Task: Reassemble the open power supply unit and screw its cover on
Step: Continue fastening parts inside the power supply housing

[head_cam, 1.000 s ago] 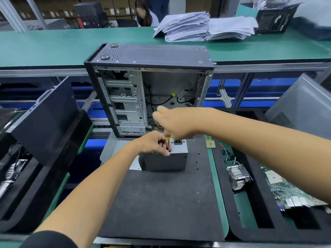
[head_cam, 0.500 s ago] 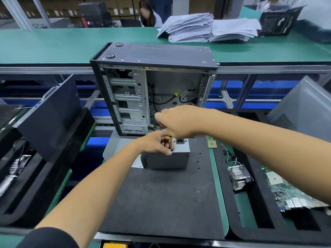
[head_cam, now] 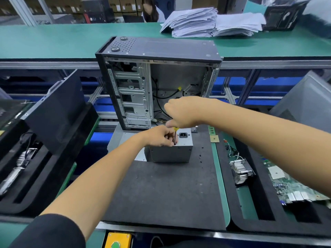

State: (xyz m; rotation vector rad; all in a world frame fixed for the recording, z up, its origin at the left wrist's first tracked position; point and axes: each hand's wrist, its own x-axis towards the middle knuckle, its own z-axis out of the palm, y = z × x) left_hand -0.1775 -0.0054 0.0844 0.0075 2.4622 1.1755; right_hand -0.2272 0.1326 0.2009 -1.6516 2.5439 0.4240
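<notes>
A grey power supply unit (head_cam: 172, 152) stands on the dark foam mat (head_cam: 161, 194), its black power socket facing up. My right hand (head_cam: 182, 113) grips the yellow handle of a screwdriver (head_cam: 175, 136) from above, and the shaft points down at the unit's top left corner. My left hand (head_cam: 160, 136) rests on that corner with its fingertips pinched round the lower shaft. The screw under the tip is hidden. Several small black screws (head_cam: 201, 153) lie on the mat to the right of the unit.
An open computer case (head_cam: 157, 81) stands upright just behind the unit. A dark side panel (head_cam: 53, 108) leans in a foam tray at left. At right lie a heatsink (head_cam: 240, 171), a motherboard (head_cam: 293, 187) and a CPU chip (head_cam: 215, 139). Paper stacks (head_cam: 211, 22) sit on the far green bench.
Both hands stay at the unit's top corner with the screwdriver; the right hand has shifted only slightly. The head camera has tilted a little, shifting the view.
</notes>
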